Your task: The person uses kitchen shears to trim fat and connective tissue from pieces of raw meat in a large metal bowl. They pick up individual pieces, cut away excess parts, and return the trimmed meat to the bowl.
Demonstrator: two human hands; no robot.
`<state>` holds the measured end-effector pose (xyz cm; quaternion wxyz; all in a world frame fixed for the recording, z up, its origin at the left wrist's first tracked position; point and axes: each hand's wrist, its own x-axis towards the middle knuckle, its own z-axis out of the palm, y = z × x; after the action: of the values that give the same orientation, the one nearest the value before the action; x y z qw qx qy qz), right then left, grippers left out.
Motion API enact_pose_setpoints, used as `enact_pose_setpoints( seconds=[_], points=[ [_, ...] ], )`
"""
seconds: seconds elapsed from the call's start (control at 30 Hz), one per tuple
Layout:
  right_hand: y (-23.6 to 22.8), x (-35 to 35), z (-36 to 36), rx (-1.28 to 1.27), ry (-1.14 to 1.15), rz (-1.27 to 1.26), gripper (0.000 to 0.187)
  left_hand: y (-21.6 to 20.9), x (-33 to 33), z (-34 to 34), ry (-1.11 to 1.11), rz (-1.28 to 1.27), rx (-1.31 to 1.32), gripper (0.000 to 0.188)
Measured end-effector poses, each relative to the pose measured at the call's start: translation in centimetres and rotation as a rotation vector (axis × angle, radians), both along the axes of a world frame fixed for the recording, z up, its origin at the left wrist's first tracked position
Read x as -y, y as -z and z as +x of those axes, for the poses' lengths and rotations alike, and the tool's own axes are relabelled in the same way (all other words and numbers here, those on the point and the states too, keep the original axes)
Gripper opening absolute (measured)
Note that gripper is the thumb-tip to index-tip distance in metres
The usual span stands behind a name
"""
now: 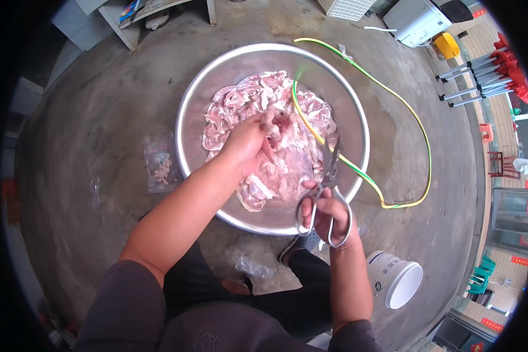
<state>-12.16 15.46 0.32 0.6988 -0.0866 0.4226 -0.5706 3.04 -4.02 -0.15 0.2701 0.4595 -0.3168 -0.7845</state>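
Observation:
A wide metal basin (195, 100) in front of me holds many pieces of raw pink meat (236, 97), with some water among them. Over the middle of the basin, my left hand (244, 141) is closed on one piece of raw meat (283, 126). My right hand (330, 222) grips a pair of metal scissors (332, 161) at the basin's near right, fingers through the handle loops. The blades point up and away and stand slightly apart, touching no meat that I can see. A yellow-green hose (301, 111) runs over the rim into the basin, passing behind the blades.
Left of the basin, a clear plastic bag (160, 167) with pale scraps lies on the concrete floor. Another crumpled plastic bag (253, 267) is by my feet. A white bucket (400, 281) lies tipped at the right. Folded red-topped stools (498, 76) stand at the far right.

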Motion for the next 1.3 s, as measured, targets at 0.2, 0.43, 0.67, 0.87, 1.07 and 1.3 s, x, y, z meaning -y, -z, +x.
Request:
enact_pose_setpoints(
  seconds=[0.2, 0.43, 0.67, 0.87, 1.07, 1.3],
  points=[
    [0.7, -0.1, 2.1, 0.36, -0.25, -0.047, 0.056, 2.0, 0.3, 0.1, 0.009, -0.077, -0.099, 0.026],
    [1.3, -0.1, 1.3, 0.367, -0.253, 0.028, 0.054, 1.9, 0.5, 0.2, 0.022, -0.096, -0.138, 0.024],
    [-0.1, 0.1, 0.3, -0.05, -0.212, -0.024, 0.053, 0.1, 0.4, 0.4, 0.104, -0.15, 0.091, 0.024],
    [-2.4, 0.1, -1.9, -0.03, 0.058, -0.135, 0.052, 1.7, 0.5, 0.6, 0.137, -0.053, 0.091, 0.024],
    [-0.2, 0.0, 1.1, 0.119, -0.34, -0.061, 0.052, -0.5, 0.2, 0.7, 0.043, -0.088, -0.035, 0.026],
    [0.0, 0.5, -0.8, -0.042, -0.249, -0.054, 0.052, 0.1, -0.3, 0.6, 0.18, -0.116, -0.039, 0.023]
  ],
)
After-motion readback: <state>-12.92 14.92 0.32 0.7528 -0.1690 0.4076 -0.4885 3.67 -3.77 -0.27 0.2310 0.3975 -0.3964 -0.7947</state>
